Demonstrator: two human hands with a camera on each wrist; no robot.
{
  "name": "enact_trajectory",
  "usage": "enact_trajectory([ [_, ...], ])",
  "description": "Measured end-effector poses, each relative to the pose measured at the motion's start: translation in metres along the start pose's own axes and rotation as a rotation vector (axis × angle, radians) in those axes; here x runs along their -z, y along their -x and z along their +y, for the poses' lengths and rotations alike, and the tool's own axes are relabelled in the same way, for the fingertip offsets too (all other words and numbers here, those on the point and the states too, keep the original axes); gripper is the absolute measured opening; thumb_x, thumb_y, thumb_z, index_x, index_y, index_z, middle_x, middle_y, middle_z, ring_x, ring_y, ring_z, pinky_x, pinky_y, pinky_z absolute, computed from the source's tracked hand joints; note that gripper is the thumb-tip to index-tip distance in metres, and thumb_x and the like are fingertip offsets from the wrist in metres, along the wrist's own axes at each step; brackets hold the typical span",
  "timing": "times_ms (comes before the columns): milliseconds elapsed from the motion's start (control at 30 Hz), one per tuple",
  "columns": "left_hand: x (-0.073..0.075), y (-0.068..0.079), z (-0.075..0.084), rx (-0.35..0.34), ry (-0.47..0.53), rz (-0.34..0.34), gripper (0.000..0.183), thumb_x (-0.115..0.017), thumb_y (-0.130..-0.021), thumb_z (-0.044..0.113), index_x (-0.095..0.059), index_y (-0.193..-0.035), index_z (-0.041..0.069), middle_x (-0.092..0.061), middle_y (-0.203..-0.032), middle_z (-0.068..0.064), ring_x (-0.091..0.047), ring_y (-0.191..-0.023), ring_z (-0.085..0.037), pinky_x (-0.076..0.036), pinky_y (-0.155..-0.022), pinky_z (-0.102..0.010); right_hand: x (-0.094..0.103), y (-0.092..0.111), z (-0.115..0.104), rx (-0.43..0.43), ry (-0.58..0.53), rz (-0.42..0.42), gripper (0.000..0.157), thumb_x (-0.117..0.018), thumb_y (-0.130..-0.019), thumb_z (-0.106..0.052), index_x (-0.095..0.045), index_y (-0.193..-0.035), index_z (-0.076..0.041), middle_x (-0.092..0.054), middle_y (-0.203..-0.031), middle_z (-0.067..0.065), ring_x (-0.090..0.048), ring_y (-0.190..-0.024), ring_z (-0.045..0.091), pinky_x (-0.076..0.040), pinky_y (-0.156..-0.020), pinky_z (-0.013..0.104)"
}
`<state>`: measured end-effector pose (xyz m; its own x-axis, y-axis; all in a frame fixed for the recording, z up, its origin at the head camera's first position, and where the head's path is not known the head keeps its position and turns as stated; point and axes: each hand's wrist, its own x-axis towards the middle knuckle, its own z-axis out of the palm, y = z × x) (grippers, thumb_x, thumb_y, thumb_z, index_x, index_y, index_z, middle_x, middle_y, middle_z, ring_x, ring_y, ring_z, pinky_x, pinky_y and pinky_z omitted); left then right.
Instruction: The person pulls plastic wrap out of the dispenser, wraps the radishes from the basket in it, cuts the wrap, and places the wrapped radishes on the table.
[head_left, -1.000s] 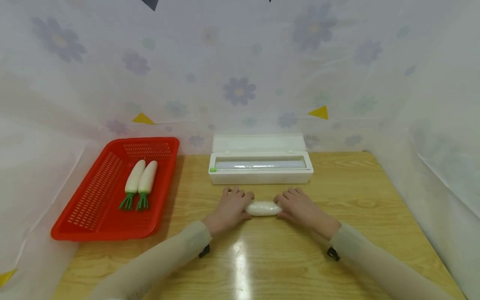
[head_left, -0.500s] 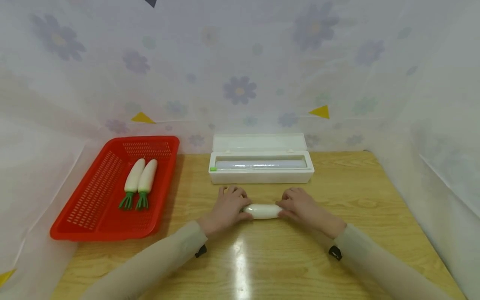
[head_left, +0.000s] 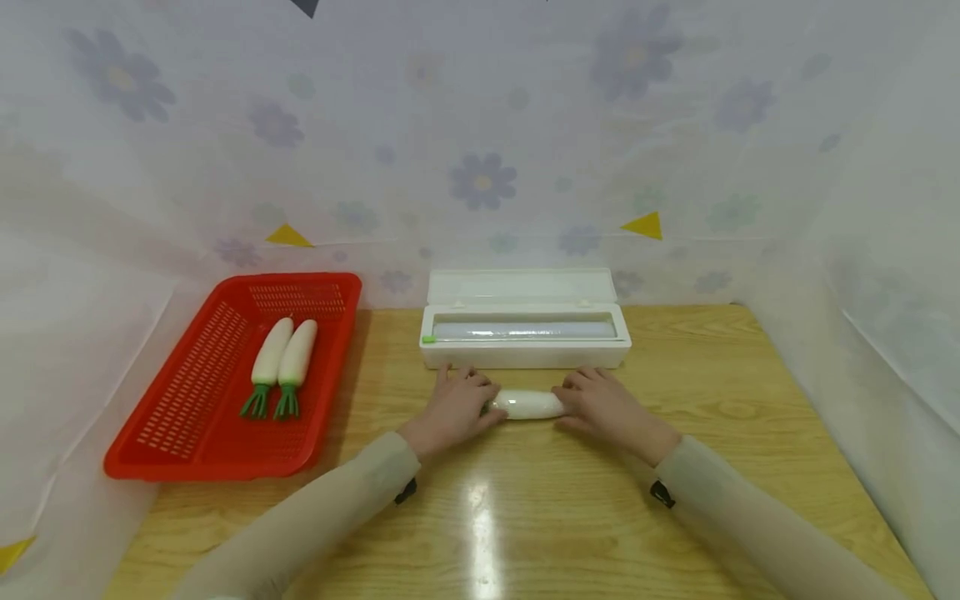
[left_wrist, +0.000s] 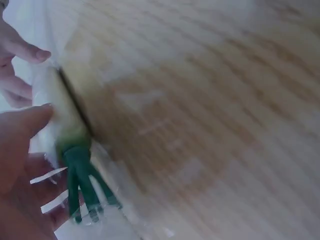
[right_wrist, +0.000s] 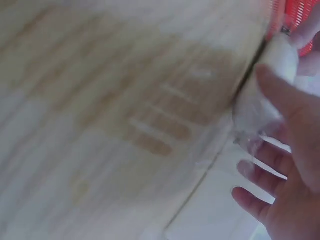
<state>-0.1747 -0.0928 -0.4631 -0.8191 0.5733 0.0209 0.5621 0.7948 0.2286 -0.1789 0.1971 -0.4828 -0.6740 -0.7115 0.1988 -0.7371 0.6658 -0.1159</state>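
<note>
Lying just on the near side of the white box (head_left: 525, 358), roughly parallel to its front: a white radish (head_left: 528, 404), left hand (head_left: 453, 410) curled about its leafy end, right hand (head_left: 607, 412) about the other, clear film seemingly around it, though wrist views blur. Box blocks the far side, lid raised behind its film roll (head_left: 525, 331). Left of box, apart: red basket (head_left: 247, 450) holding two more radishes (head_left: 271, 354) side by side, leaves nearward.
</note>
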Motion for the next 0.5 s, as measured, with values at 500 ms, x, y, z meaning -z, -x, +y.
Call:
enact_trajectory([
  [500, -0.008, 0.016, -0.004, -0.081, 0.066, -0.032, 0.044, -0.078, -0.091, 0.044, -0.067, -0.124, 0.018, -0.075, -0.109, 0.0, -0.059, -0.111, -0.024, -0.026, -0.114, -0.066, 0.005, 0.008, 0.002, -0.025, -0.14, -0.076, 0.036, -0.083, -0.089, -0.031, -0.072, -0.116, -0.01, -0.07, -0.101, 0.001, -0.06, -0.093, 0.021, -0.049, -0.085, 0.043],
])
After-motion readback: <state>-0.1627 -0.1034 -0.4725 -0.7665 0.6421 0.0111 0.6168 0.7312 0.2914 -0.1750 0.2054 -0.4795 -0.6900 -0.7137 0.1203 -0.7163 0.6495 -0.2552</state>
